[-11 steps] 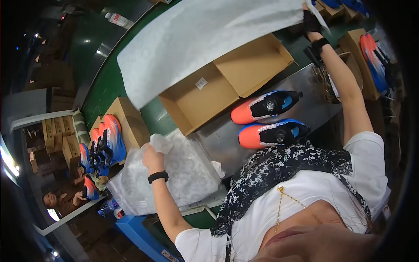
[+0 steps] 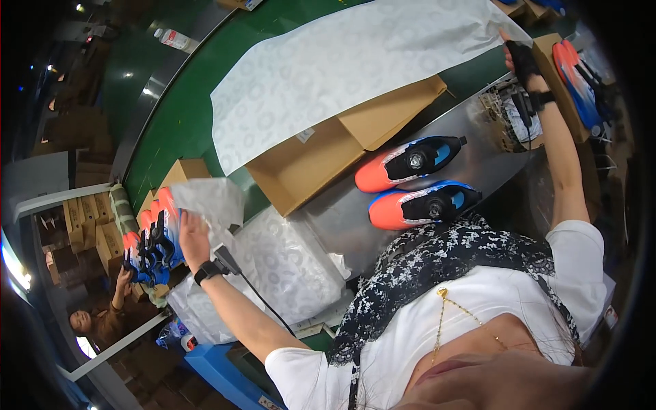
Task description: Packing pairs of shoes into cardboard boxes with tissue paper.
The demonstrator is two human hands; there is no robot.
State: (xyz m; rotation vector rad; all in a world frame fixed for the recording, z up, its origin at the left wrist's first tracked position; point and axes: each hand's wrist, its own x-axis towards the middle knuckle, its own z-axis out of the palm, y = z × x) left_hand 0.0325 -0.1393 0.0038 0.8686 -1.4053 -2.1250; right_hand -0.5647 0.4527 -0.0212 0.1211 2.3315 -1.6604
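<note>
My left hand (image 2: 195, 239) is closed at the edge of a white wrapping-paper sheet (image 2: 208, 200), lifted beside the stack of patterned paper (image 2: 287, 256) in a clear plastic bag. Far off to the right, my right hand (image 2: 523, 63), in a black fingerless glove, pinches the corner of another wrapping-paper sheet (image 2: 342, 61). That sheet spreads across the far side of an open cardboard box (image 2: 307, 167), hiding part of it. Two orange, blue and black shoes (image 2: 406, 164) lie side by side on the metal surface between the box and my body.
More shoes (image 2: 160, 229) stand by a carton at the left, and another pair (image 2: 579, 89) leans in a box at the right. A bottle (image 2: 175, 39) lies at the far left. A blue bin (image 2: 222, 376) stands low left. A co-worker (image 2: 102, 314) is beyond the frame at left.
My left hand has moved left and slightly up, pulling a paper sheet off the stack. My right hand has come down and right, and the large sheet has lowered over the box.
</note>
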